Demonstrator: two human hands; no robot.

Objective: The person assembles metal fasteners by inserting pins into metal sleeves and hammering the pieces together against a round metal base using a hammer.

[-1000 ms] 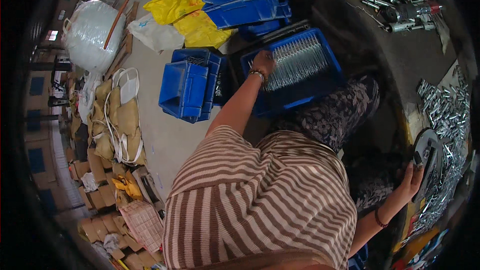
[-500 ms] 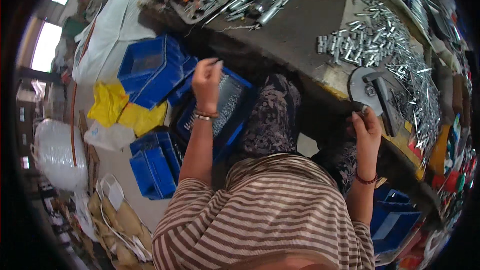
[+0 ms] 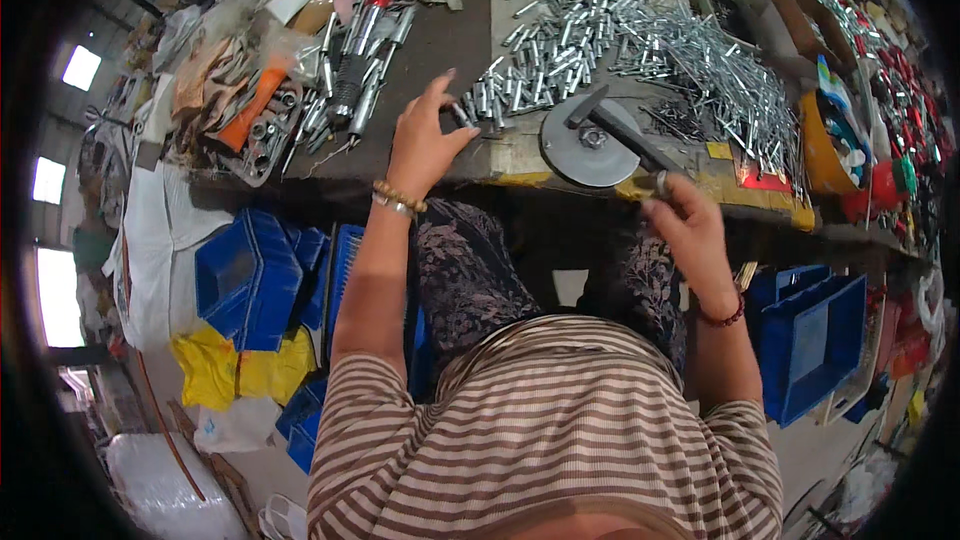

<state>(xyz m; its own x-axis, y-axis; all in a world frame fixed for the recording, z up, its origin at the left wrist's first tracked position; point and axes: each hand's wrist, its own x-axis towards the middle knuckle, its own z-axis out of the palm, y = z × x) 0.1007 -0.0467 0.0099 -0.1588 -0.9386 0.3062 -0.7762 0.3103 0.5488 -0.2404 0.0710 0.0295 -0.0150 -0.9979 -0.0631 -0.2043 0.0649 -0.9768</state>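
Observation:
Over the near edge of the bench, my left hand reaches with thumb and fingers apart. A small silver metal sleeve lies in the gap between them, beside a large heap of similar metal sleeves. My right hand is closed, with thumb and forefinger bent together just off the bench edge. Something shiny shows at its fingers, too small to name. Just beyond that hand, a hammer lies across a round grey metal disc.
Thin metal pins are heaped at the right of the bench. Metal tools and an orange-handled tool lie at the left. Blue bins stand low on the left, and another blue bin on the right. A yellow container stands far right.
My left hand has moved from above a blue bin of small metal parts to the bench, and its fingers have spread. My right hand stays closed near the disc. The view has turned to the right.

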